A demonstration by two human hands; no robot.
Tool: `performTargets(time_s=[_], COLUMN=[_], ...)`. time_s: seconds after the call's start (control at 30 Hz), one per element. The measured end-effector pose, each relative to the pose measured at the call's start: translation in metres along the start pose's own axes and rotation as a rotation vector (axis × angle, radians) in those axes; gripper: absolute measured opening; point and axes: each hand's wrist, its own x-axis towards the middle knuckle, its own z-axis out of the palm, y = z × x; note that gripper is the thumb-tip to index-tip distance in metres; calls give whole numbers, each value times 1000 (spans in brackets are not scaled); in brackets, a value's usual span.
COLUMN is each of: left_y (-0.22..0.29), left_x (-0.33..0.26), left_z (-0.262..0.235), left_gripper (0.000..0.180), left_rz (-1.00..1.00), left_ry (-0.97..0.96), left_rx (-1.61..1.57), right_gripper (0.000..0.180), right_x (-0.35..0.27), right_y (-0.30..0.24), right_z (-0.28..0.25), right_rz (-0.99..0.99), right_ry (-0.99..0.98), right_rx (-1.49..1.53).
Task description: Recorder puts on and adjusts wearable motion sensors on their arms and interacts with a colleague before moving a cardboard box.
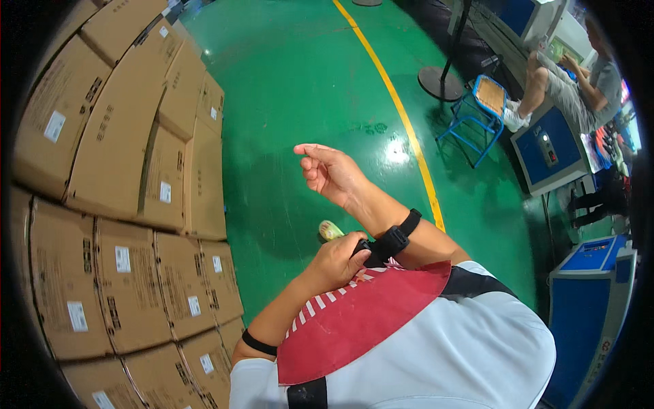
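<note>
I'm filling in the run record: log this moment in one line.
left hand: gripping black strap | right hand: half-curled, no object visible | right forearm: black band | left side: stacked cartons

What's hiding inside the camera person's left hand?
A black piece shows by the thumb of the left hand, near the black strap on the right forearm. The hand covers the rest, so its whole shape can't be seen.

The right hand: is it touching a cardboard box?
No, the right hand is above the green floor, apart from the boxes.
</note>
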Motion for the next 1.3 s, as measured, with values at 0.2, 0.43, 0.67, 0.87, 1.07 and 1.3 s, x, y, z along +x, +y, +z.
performTargets(time_s=[0.2, 0.43, 0.67, 0.87, 1.07, 1.3], left_y=[-64, -119, -205, -258, -302, -415], left_x=[123, 250, 393, 471, 546, 660], left_z=[-127, -231, -342, -438, -523, -661], left_gripper=[28, 27, 27, 28, 29, 27], left_rz=[64, 178, 69, 39, -324, -59], left_ry=[20, 76, -55, 106, 103, 119], left_rx=[17, 133, 22, 130, 12, 66], right_gripper=[14, 16, 16, 16, 16, 14], right_x=[152, 290, 482, 633, 771, 958], right_y=[-92, -182, -251, -285, -302, -364], right_z=[8, -19, -52, -16, -39, -55], right_rz=[-193, -334, -220, 13, 219, 114], right_ry=[101, 217, 116, -26, -31, 106], right_rx=[-62, -228, -235, -330, -274, -313])
